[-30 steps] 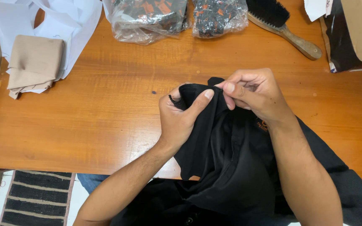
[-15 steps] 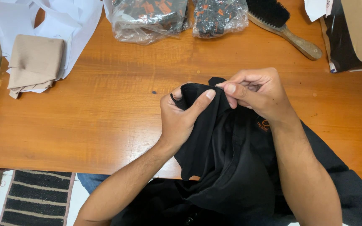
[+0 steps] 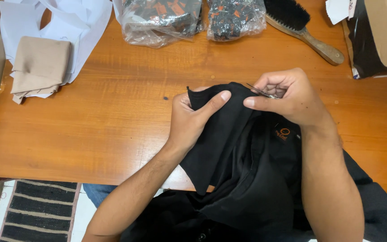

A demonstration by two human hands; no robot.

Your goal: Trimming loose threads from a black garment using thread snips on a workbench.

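Note:
A black garment with a small orange emblem lies over the near edge of the wooden table and hangs down toward my lap. My left hand pinches a fold of its upper edge, thumb laid across the cloth. My right hand holds a small pair of thread snips, whose thin metal tips stick out from my fingers at the top of that same fold. Both hands meet over the cloth near the table's middle.
Folded beige fabric rests on white paper pieces at the back left. Two clear bags of small dark items stand at the back. A wooden-handled black brush and a cardboard box sit at the back right.
My right hand has shifted slightly along the fold's top edge. The left hand keeps its grip on the cloth.

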